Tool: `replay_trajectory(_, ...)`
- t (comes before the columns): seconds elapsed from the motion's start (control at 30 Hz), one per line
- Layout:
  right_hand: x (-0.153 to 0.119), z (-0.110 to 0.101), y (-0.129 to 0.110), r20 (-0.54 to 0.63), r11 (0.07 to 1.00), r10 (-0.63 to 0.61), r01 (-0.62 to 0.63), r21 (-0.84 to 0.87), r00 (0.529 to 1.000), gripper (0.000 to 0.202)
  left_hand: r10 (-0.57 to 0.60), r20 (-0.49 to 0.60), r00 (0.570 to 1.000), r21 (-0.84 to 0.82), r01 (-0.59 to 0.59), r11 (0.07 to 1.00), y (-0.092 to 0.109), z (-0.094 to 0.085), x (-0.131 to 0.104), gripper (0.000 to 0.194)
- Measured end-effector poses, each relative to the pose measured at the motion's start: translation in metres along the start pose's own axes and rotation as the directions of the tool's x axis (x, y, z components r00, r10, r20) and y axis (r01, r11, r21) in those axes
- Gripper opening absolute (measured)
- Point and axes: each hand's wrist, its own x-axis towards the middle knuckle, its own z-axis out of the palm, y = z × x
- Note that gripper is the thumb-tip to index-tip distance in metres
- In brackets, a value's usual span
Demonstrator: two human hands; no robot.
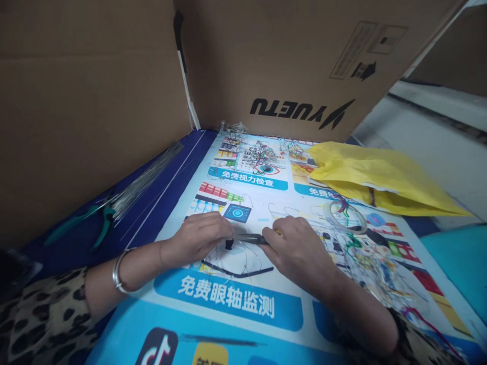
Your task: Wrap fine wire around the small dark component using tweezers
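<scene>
Near the middle of the head view, my right hand [294,246] is closed round small pliers [249,238], whose metal jaws point left. My left hand [203,235] is pinched at the tips of these jaws; what its fingers hold is too small to make out. Thin wire [249,258] curves below the pliers over the printed sheet [243,324]. Just under my left fingertips shows a small black piece [229,244].
Cardboard walls [266,61] stand behind and left. Green-handled pliers [102,228] and a bundle of straight wires [146,180] lie left. A yellow bag [380,172], a tape roll [346,217] and tangled coloured wires [380,274] lie right; more wire tangles [261,154] lie at the back.
</scene>
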Motion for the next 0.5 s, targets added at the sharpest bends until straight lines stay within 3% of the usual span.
replay_trajectory(0.5,-0.0001,0.0031,0.0015,-0.004,0.998,-0.062,0.063,0.010,0.998,0.014,-0.023,0.025,0.999,0.095,0.020,0.995,-0.0010,0.0025,-0.0024,0.016)
